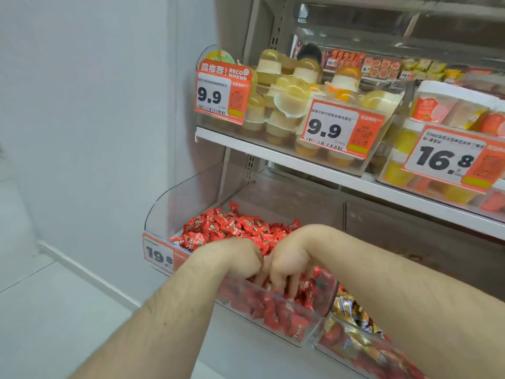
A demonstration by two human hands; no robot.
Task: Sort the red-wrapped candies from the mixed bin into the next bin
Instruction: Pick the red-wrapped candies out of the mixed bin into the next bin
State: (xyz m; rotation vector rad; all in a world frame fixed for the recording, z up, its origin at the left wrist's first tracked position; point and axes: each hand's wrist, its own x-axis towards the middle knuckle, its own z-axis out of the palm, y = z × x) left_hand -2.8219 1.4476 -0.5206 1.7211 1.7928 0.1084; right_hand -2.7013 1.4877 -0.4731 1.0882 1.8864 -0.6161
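I am reaching both hands down into the clear bin (308, 328) of red candies (235, 228). My left hand (235, 259) and right hand (287, 265) are curling fingers among the wrappers, though I cannot tell whether either is holding one. The mixed bin (352, 348) is sitting just right.

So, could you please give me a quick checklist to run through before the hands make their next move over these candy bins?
1. Both hands over the red bin: ok; left hand and right hand reach down into it.
2. Hands emptied of red candies: cannot tell; the fingertips are buried in wrappers.
3. Red bin has room: ok, though piled high at the back.
4. Mixed bin within reach: ok; it lies under the right forearm.
5. Red wrappers left in the mixed bin: ok; some show among the gold ones.
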